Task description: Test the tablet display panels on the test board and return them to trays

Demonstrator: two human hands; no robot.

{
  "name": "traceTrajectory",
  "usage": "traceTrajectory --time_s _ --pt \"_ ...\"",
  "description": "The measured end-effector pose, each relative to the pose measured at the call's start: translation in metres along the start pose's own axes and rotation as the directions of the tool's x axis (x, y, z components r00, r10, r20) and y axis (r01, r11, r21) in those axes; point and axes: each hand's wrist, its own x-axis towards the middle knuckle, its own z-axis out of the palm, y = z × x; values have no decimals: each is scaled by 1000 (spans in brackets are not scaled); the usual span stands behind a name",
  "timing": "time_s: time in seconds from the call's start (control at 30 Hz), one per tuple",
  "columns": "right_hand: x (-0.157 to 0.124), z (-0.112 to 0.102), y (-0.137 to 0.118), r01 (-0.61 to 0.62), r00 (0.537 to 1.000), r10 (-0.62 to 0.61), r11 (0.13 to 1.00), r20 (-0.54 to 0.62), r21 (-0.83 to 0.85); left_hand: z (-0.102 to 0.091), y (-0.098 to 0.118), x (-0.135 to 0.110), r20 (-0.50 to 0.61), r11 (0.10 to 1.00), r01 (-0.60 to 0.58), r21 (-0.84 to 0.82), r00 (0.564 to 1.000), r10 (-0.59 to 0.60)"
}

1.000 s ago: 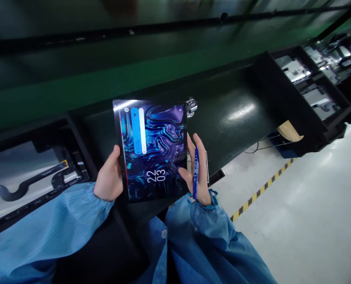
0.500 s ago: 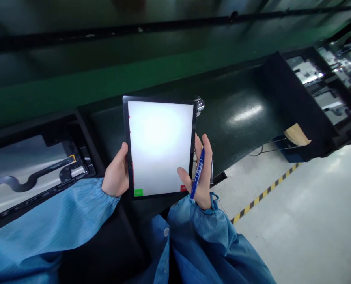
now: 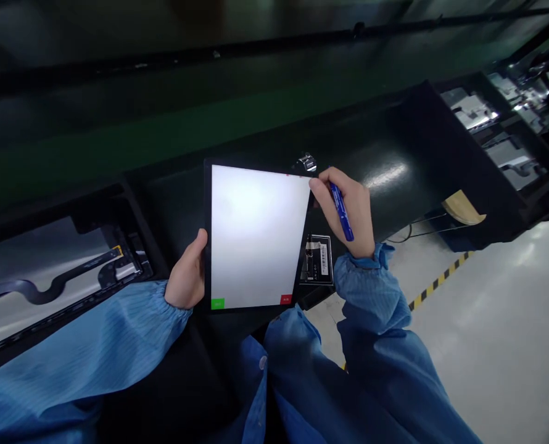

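Observation:
A tablet [image 3: 256,240] with a lit white screen stands tilted toward me, with a green box at its lower left corner and a red one at its lower right. My left hand [image 3: 187,271] grips its left edge, thumb along the side and the other fingers hidden behind. My right hand [image 3: 346,209] is closed around a blue marker pen [image 3: 342,213], with the thumb at the tablet's upper right corner. Small red marks show on the screen's top edge near that thumb. Beneath the right wrist lies a black labelled part [image 3: 318,260], partly covered by the tablet.
A small shiny metal piece [image 3: 308,163] lies behind the tablet on the dark bench [image 3: 385,142]. At left, a tray holds a display panel with a ribbon cable [image 3: 52,283]. More trays with panels [image 3: 510,160] stand at right. A tan flap [image 3: 464,208] juts from the bench edge.
My right hand has moved up from the screen's lower right to its upper right corner, carrying the marker. Red marks on the screen's left edge are gone; others show along the top.

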Motion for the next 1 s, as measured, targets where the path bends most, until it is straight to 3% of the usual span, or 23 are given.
traceTrajectory --time_s 0.1,0.17,0.2,0.27,0.33,0.4,0.63,0.73,0.87,1.0 --pt "-2 0 -6 92 990 -115 965 -82 -246 -2 -3 1 24 1000 -27 2 999 27" --pt "-13 -1 -13 225 951 -284 906 -122 -359 -3 -4 1 -6 999 -37 6 999 37" --pt "-19 -3 -17 331 911 -398 862 -109 -384 -3 -5 1 -29 999 -43 9 999 43" --pt "-31 -9 -22 551 787 -614 744 -63 -378 -3 -6 1 -72 998 -56 14 996 57" --pt "-40 -16 -24 673 672 -738 645 -64 -362 -3 -6 0 -87 998 -54 12 995 55" --pt "-44 -22 -22 698 636 -766 622 -93 -355 -4 -6 0 -67 999 -39 11 997 40" --pt "-56 -30 -8 665 671 -733 661 -109 -347 -7 -7 3 -42 999 -44 -14 998 44" --pt "-59 -35 -6 630 713 -692 703 -113 -330 -7 -9 4 -64 997 -75 -8 995 74" --pt "-46 -40 -13 565 819 -562 825 -116 -10 -7 -9 3 44 996 -58 75 998 54" --pt "-13 -21 -37 462 876 -483 837 -1 293 -7 -6 2 193 980 -8 197 981 -31"
